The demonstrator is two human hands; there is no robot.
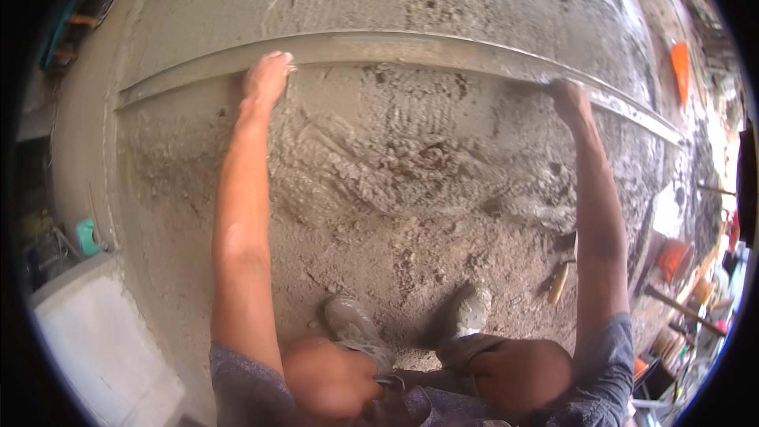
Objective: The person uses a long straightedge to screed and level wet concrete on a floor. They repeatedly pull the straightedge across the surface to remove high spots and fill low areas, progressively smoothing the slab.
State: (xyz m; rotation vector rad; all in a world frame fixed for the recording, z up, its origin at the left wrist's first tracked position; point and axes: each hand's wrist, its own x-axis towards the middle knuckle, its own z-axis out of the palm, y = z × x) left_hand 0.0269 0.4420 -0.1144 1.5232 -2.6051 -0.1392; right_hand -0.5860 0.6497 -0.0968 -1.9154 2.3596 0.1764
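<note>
A long, straight metal screed bar (395,49) spans the wet grey concrete (411,142) from left to right at arm's length. My left hand (267,79) is closed on its near edge, left of the middle, with grey smears on the fingers. Farther along, my right hand (571,99) grips the bar toward its right end; those fingers are partly in shadow. Beyond the bar the concrete looks fairly smooth. On the near side it lies lumpy and heaped in a ridge between my arms.
My mud-covered boots (350,318) stand on rough, crumbly ground. Near my right forearm lies a tool with a wooden handle (559,283). A pale slab (107,336) is at the lower left. Along the right side are an orange bucket (674,259), a long handle (684,310) and clutter.
</note>
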